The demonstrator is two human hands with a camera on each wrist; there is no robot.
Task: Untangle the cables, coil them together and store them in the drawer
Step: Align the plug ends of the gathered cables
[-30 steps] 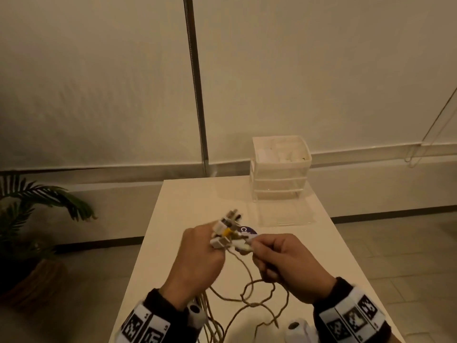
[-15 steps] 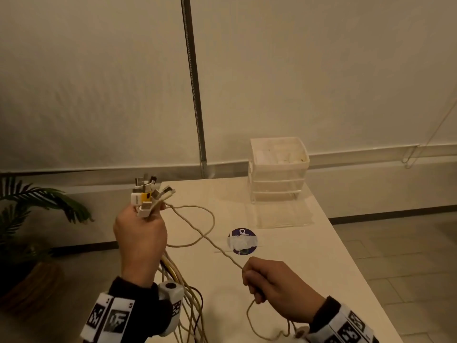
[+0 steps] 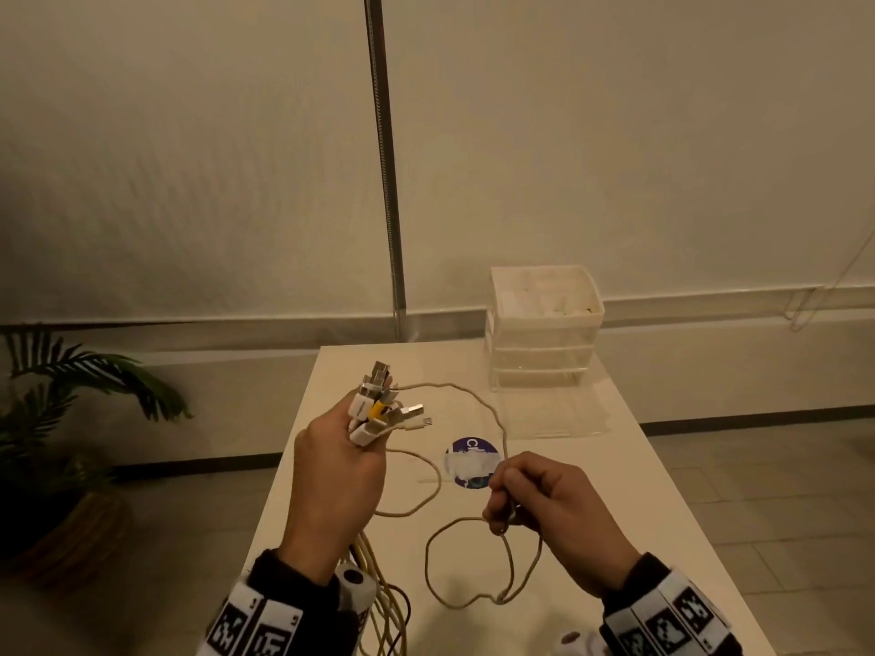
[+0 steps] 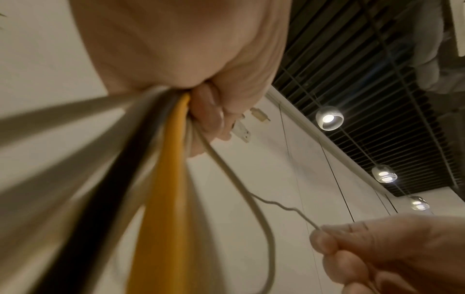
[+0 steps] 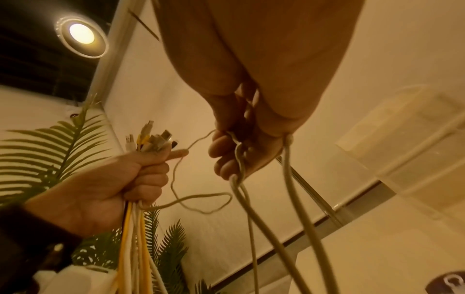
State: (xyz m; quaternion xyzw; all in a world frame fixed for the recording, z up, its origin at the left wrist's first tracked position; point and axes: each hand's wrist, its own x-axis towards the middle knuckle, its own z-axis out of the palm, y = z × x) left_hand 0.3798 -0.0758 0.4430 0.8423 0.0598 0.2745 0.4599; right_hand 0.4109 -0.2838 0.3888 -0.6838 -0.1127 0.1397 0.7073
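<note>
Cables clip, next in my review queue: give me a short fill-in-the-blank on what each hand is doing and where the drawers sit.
1. The bundle of cable plugs is gripped in the person's ____ hand.
2. Among the pale cables in that bundle, one cable is bright ____.
3. The right hand pinches a single thin ____.
4. The drawer unit stands at the table's far ____ corner.

Missing words: left; yellow; cable; right

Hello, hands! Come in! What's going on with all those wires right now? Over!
Left hand grips cable bundle, plugs up. Right hand pinches one loose beige cable, looping over table. Drawer unit beyond, not yet reached. Nothing blocking.
</note>
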